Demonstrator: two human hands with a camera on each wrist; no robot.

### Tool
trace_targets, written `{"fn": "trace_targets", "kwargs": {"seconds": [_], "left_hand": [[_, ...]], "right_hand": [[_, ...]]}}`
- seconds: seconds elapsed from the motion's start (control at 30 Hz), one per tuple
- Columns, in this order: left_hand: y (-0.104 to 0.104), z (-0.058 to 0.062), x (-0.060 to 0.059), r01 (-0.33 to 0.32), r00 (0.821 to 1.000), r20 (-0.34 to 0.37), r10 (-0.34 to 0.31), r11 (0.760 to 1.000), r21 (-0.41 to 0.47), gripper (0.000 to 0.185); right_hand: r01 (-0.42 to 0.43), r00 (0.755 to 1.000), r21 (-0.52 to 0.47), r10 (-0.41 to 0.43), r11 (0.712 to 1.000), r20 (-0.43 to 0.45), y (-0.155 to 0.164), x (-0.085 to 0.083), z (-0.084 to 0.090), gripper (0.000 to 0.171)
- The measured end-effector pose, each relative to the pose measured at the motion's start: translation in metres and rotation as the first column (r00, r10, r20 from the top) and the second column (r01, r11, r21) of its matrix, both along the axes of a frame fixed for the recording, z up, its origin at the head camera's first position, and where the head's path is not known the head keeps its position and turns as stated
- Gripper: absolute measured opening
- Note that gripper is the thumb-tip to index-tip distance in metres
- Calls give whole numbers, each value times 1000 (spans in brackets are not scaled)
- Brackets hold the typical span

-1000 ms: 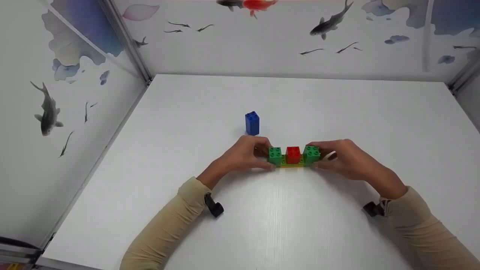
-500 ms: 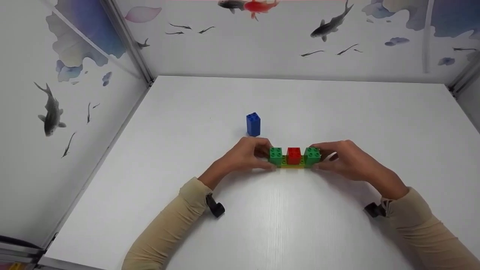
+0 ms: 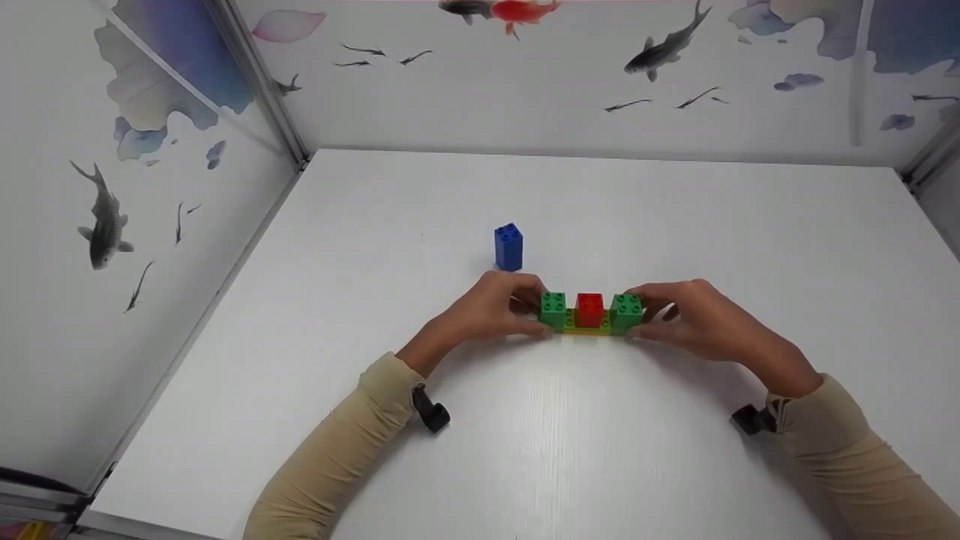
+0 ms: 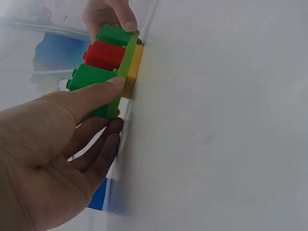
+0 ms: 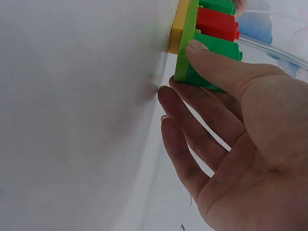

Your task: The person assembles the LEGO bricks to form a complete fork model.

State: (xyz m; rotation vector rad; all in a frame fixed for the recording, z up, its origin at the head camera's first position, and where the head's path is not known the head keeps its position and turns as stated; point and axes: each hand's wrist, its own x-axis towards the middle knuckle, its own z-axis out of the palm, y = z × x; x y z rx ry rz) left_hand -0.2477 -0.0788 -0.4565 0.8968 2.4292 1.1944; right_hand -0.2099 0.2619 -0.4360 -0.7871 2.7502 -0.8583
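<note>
Both hands hold a small building-block structure in front of the person. Its lime plate [image 4: 126,60] bears a green brick [image 3: 553,309] at the left, a red brick [image 3: 589,309] in the middle and another green brick [image 3: 626,309] at the right. Under the plate sits a yellow brick [image 4: 134,72], close over the white tabletop. My left hand [image 3: 496,306] grips the left end, thumb on the plate's near edge. The right hand [image 3: 697,321] grips the opposite end the same way, its thumb [image 5: 207,60] across plate and green brick.
A tall blue block [image 3: 508,251] stands upright just beyond the left hand. White panels [image 3: 480,90] printed with fish border the table [image 3: 375,217] at the back and left. Each wrist wears a small black camera [image 3: 431,411].
</note>
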Motion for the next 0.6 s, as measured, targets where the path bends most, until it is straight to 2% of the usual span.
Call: {"fn": "trace_targets", "kwargs": {"seconds": [0.27,0.43,0.5,0.6], "left_hand": [[1,1,1,8,1000,-2,-8,1000,5,37],[2,2,1,5,1000,-2,-5,1000,8,41],[2,4,1,-2,1000,2,2,1000,23,43],[1,9,1,-47,999,-16,48,996,77,43]], "right_hand": [[-6,1000,15,7,1000,-14,1,1,0,45],[-12,1000,-11,12,1000,-13,3,0,0,46],[-10,1000,-36,10,999,-10,5,-1,1,47],[9,999,-69,-11,998,-39,8,-2,2,46]]}}
